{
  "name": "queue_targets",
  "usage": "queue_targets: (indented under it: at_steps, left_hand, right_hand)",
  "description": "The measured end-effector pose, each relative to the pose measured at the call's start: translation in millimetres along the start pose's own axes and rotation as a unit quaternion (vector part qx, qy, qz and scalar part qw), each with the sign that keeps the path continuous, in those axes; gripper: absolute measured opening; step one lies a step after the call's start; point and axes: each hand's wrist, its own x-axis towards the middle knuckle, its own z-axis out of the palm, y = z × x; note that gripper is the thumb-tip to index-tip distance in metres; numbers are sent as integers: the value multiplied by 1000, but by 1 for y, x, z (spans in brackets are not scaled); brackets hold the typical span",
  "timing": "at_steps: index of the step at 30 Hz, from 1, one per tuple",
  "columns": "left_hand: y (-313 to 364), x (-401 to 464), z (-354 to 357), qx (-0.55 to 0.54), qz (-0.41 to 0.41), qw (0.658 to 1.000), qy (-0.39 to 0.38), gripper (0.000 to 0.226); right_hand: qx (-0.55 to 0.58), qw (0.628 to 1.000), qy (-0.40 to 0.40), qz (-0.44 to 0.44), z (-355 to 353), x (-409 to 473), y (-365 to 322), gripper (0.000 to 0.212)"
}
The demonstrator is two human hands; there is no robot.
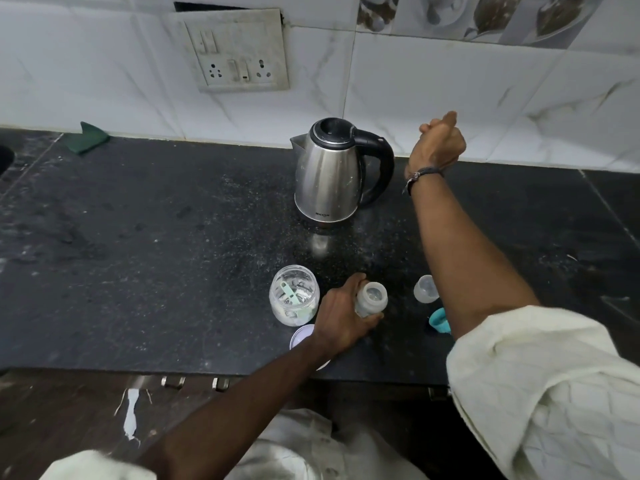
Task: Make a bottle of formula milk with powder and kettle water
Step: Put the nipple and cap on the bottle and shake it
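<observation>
Left hand (341,318) grips the open bottle (371,299) on the tabletop (173,237), lower centre. Right hand (439,144), fingers curled w/ nothing held, hovers upper right beside the kettle (330,174). Powder jar (294,295) just left of bottle.

Home kitchen: kettle (332,174), tiled wall (450,81), countertop (138,254).

A folded green cloth (88,137) lies at ten o'clock on the black counter (156,244), against the white tiled wall (450,81). A grimy switchboard (239,51) with sockets sits at twelve o'clock on that wall.
</observation>
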Motion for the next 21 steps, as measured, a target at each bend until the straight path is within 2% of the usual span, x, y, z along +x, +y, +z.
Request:
queue_targets:
  at_steps: [3,8,12,14,19,21]
  left_hand:
    - [-3,1,1,4,9,1000,-1,79]
    - [-7,1,3,7,16,1000,5,80]
    - [-9,0,5,-1,19,1000,12,78]
    - [-10,0,6,-2,21,1000,14,77]
    - [-10,0,5,-16,21,1000,6,80]
    - [-9,-1,4,-17,23,1000,6,80]
  right_hand:
    - [96,995,-7,-13,-23,-7,-14,36]
    - [83,996,-24,-17,-73,-22,-22,29]
    - [-27,998,-34,-55,-117,-25,-2,29]
    - [-123,989,-49,-62,-140,-26,12,26]
    - [-366,923,-108,-53,-201,-37,43,10]
    - [-441,886,-144,-26,-225,-45,51,13]
